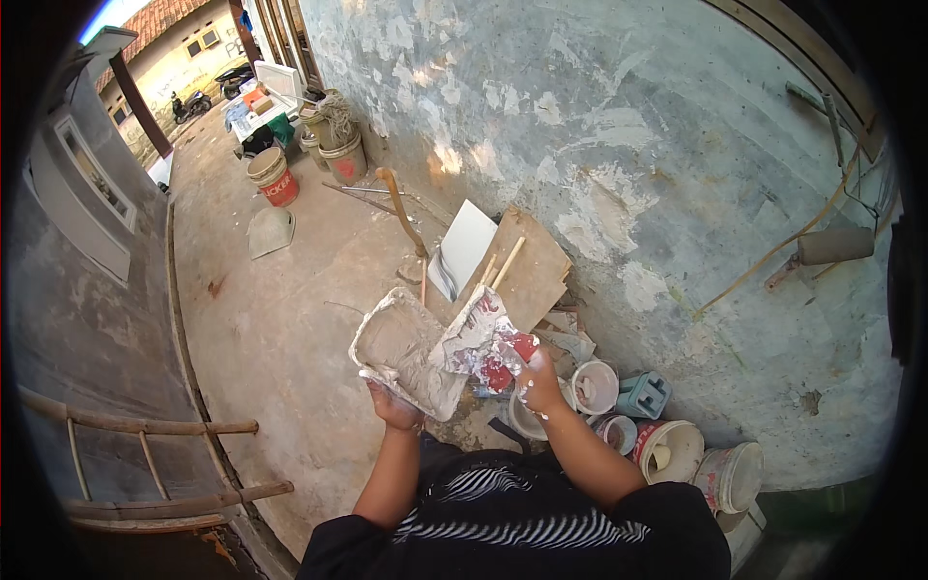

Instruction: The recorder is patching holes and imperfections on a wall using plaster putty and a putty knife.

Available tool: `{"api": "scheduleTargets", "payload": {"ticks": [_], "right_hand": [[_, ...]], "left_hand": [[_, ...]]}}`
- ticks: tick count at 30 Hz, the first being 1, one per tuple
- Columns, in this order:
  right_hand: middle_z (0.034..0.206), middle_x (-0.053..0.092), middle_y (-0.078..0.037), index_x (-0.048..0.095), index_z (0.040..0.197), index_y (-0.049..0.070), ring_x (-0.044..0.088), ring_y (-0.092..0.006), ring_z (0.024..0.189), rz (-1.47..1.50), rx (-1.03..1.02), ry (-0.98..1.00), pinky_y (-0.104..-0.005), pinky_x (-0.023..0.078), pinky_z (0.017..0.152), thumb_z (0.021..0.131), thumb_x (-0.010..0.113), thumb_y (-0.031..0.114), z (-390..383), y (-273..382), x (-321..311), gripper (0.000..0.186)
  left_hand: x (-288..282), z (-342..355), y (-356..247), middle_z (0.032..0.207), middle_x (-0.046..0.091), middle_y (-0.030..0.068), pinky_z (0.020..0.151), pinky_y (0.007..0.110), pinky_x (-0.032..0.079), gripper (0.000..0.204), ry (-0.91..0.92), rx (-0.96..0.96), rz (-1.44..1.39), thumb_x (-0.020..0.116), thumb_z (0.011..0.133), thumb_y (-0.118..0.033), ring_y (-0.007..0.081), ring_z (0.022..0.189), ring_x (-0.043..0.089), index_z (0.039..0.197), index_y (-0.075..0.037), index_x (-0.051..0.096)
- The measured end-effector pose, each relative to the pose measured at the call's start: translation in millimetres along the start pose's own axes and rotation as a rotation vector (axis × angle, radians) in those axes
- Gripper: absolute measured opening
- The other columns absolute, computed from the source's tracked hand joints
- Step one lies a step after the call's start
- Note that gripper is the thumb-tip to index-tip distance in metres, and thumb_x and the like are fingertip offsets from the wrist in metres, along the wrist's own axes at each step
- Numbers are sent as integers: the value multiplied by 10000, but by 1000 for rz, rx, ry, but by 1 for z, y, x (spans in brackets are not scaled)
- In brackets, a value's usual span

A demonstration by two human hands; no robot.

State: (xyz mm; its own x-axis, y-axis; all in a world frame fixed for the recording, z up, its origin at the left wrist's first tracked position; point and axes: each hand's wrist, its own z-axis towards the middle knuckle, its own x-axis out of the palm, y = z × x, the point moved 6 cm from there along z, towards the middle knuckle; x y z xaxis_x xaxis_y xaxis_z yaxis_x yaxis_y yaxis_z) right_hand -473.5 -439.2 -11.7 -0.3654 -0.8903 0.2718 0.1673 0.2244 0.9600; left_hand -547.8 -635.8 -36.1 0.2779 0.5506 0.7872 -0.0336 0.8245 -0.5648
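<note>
My left hand [394,406] grips the near edge of a plaster-crusted tray [357,346]. Wet grey-white plaster [401,333] is spread over the inside of it. My right hand [543,385] is closed around the red handle of a wide scraper [472,335], whose blade and handle are smeared with white plaster. The blade overlaps the tray's right side; I cannot tell whether it touches the plaster. Most of my left fingers are hidden beneath the tray.
On my right runs a patchy blue-grey wall [638,126]. Boards [535,266] and a white panel [466,242] lean ahead by a curved wooden stick [401,213]. Several buckets [730,474] stand near my right elbow. A bamboo ladder [145,425] lies left; a red-white bucket [274,176] stands farther off.
</note>
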Motion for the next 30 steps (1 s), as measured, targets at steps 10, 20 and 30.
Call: {"api": "scheduleTargets", "payload": {"ticks": [10, 20, 30], "right_hand": [[907, 623, -34, 576, 1035, -17, 586, -88, 797, 242, 152, -44, -242, 476, 712, 887, 569, 146, 50, -10, 89, 221], [929, 621, -58, 548, 1047, -23, 613, -100, 758, 350, 91, -197, -234, 507, 651, 894, 548, 139, 112, -10, 81, 223], [856, 613, -32, 586, 969, -15, 579, -103, 745, -36, -155, 38, -248, 465, 650, 887, 558, 138, 232, -23, 110, 177]], "left_hand": [[-49, 85, -35, 1412, 293, 133, 1048, 476, 276, 639, 68, -160, 24, 318, 916, -487, 340, 1274, 326, 1395, -75, 226], [-40, 157, -14, 1403, 308, 118, 1040, 474, 293, 625, 202, -237, 29, 280, 928, -504, 325, 1263, 345, 1391, -86, 238], [-50, 255, -24, 1388, 330, 112, 1003, 495, 343, 617, 56, -115, -113, 265, 925, -517, 339, 1228, 388, 1384, -106, 259]]}}
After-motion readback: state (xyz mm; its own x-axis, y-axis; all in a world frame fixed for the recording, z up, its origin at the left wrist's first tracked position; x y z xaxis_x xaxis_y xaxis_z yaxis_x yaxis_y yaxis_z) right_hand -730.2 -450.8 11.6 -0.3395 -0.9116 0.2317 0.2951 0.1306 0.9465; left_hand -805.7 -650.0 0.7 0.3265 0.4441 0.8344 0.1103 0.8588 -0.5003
